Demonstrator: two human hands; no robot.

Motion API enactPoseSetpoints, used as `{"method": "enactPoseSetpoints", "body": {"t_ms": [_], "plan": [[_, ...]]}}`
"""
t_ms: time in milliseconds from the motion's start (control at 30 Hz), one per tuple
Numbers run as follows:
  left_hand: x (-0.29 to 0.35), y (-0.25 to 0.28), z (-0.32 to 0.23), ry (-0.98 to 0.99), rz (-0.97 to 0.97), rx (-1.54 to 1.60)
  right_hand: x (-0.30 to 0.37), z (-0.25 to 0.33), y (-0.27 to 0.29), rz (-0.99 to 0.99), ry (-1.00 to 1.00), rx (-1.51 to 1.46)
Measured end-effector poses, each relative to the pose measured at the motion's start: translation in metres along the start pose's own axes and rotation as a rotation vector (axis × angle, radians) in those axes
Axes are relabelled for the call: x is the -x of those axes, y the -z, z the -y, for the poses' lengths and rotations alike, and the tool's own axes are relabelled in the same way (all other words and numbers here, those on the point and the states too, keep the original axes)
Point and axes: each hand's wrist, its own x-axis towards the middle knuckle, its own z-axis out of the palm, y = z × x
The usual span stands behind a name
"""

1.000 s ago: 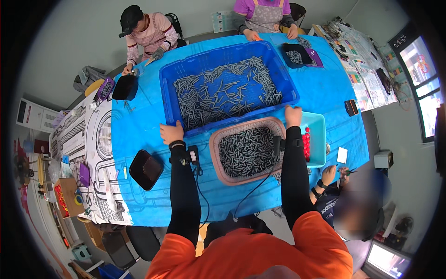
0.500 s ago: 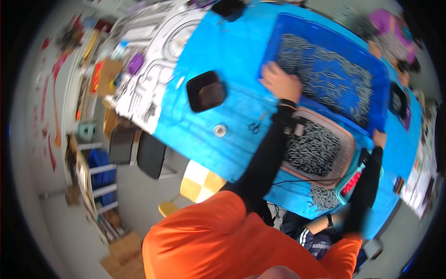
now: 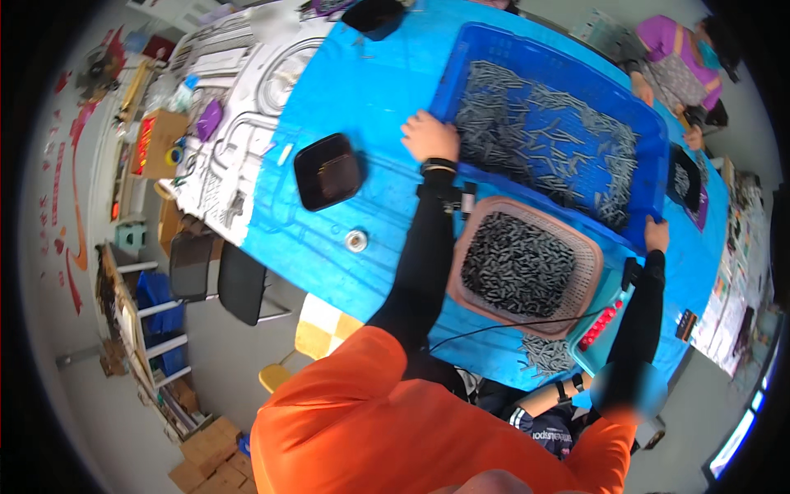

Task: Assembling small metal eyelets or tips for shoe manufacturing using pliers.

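Note:
A large blue plastic crate (image 3: 543,177) stands on the blue-covered table, its bottom strewn with many slim grey pieces (image 3: 568,140). My left hand (image 3: 429,137) is at its near left corner, fingers bent outside the rim. The near right corner is gripped by my right hand (image 3: 656,235). Between my forearms sits a pink perforated basket (image 3: 588,288) heaped with short dark grey pieces (image 3: 518,263). Partly behind my right forearm is a turquoise tray (image 3: 583,362) holding red pieces (image 3: 599,325). Loose grey pieces (image 3: 547,356) lie at the near edge.
A black square tub (image 3: 327,171) and a small round metallic thing (image 3: 355,240) lie left of my arm. A black cable (image 3: 494,328) crosses the basket's near side. A person in purple (image 3: 675,62) is at the far right. Black chairs (image 3: 241,284) stand left.
The view has shifted, moving most things left. My left hand has slid outward at the crate's corner, and my left forearm now covers where the scissors lay. My right hand stays at the near right corner.

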Motion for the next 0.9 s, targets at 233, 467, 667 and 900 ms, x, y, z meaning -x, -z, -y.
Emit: {"method": "enactPoseSetpoints", "body": {"t_ms": [233, 467, 667, 900], "plan": [[-0.018, 0.001, 0.045, 0.01, -0.002, 0.171, 0.033, 0.053, -0.016, -0.117, -0.137, -0.023], [-0.004, -0.005, 0.05, -0.009, -0.133, 0.276, 0.044, 0.024, -0.019, -0.379, -0.066, -0.331], [0.004, -0.026, 0.056, -0.07, -0.251, 0.826, 0.061, 0.015, -0.021, -0.441, 0.117, -0.956], [0.006, -0.028, 0.056, -0.033, -0.238, 0.947, 0.079, 0.015, -0.008, -0.287, -0.022, -1.352]]}}
